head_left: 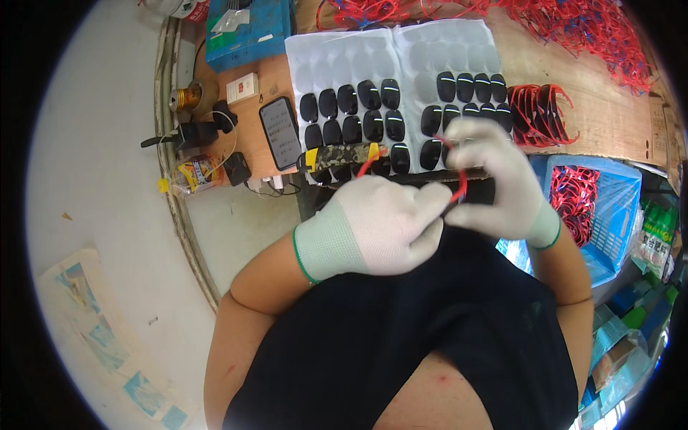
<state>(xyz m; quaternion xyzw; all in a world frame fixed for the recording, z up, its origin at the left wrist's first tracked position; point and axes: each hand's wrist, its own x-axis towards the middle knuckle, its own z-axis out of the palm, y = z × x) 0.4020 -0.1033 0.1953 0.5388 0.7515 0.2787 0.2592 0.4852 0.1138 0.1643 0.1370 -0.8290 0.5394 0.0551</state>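
A red plastic glasses frame is held between my two white-gloved hands above the table's near edge. My left hand is closed, its thumb and fingertips pinching the frame, and a red piece sticks up behind the knuckles. My right hand curls round the frame's other side, with its thumb below and its fingers above. The gloves hide most of the frame, and I cannot tell whether a lens is in it. Just beyond lie rows of dark lenses on a white sheet with round pockets.
A camouflage-wrapped bar with yellow ends lies across the sheet's near side. Left of it are a phone and a blue box. Finished-looking red glasses stand stacked at right, above a blue crate. Red frames heap up behind.
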